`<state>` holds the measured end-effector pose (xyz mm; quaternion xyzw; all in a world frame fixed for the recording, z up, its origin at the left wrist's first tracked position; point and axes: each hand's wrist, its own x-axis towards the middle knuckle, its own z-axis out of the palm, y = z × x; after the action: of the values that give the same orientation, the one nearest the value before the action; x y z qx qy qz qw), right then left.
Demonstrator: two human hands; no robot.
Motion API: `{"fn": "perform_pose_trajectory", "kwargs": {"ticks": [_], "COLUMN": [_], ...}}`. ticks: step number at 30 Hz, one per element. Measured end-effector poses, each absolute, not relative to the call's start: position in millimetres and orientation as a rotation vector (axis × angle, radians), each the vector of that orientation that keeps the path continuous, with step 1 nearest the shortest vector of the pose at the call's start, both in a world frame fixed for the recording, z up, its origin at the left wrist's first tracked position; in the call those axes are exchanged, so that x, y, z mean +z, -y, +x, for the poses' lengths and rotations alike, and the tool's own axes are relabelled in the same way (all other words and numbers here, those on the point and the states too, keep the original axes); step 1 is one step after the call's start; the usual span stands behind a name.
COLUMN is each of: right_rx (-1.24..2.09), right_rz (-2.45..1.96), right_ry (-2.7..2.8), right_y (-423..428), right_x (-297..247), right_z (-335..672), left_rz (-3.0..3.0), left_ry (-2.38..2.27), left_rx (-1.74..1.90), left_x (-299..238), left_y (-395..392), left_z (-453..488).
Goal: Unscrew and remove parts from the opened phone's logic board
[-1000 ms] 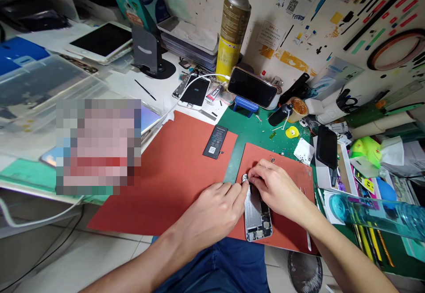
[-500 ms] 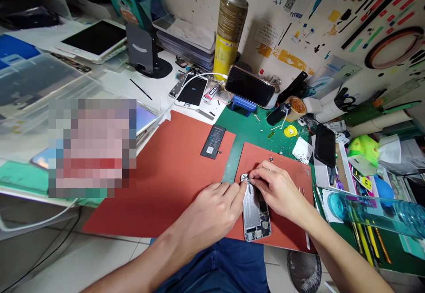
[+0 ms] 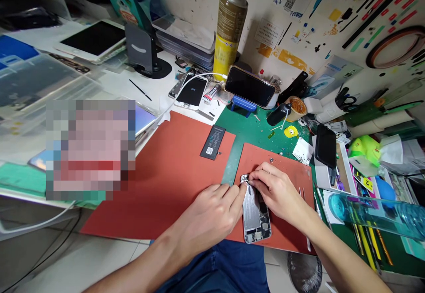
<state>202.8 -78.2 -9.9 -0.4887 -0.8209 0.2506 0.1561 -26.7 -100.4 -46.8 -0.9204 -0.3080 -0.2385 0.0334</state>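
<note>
Crowded bench [image 3: 156, 90]: one opened phone [image 3: 252, 211], two hands at its far end

Surface: green mat [image 3: 252, 129], overlaid by a broad red mat [image 3: 159, 173] on the left and a smaller red mat [image 3: 257, 153] on the right.

Opened phone, one: lay on the smaller red mat, near its left edge, inner parts showing.

Left hand [image 3: 219, 204]: fingertips at the phone's far end; whether they gripped it or merely steadied it could not be made out.

Right hand [image 3: 274, 186]: thumb and forefinger brought together over the same end; anything pinched between them was too small to see.

Battery [image 3: 212, 142], one, black: lay on the broad red mat, apart from both hands.

Also listed: a thin pale tool [image 3: 308, 243], right of the phone; a dark-screened phone [image 3: 250, 87] on a blue stand [image 3: 244, 105]; a spray can [image 3: 230, 32].

Change over the last second: slight. More of the phone's far end showed beside the fingers; both hands stayed there and the battery kept its place. As judged, fine work was continuing at one spot.
</note>
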Motion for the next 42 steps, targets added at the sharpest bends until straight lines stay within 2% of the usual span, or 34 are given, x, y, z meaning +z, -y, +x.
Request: {"fn": "perform_pose_trajectory", "kwargs": {"ticks": [11,21,25,34,42], "right_rx": [0.809,0.652,0.59,0.619,0.484], "right_rz": [-1.534,-1.978,-2.063,-2.05,-2.04], "right_ry": [2.254,2.159,2.105,2.085,2.083], "right_y": [84.6,87.3,81.5,70.2,71.8], "right_x": [14.3,27.2,24.7,7.5,7.0], "right_z": [217.3,296.7,312.9,305.0,298.9], "left_rz": [-2.885,-2.829,-2.78,-2.817,-2.822], "left_ry": [0.923,0.767,0.698,0.705,0.746], "left_rx": [-0.772,-0.693,-0.772,-0.827,-0.763], "left_x": [-40.7,-47.0,-52.8,-53.9,-55.8], "left_y": [100.2,94.9,93.6,92.7,96.4], "left_z": [-29.1,-34.9,-38.0,-37.6,-37.9]}}
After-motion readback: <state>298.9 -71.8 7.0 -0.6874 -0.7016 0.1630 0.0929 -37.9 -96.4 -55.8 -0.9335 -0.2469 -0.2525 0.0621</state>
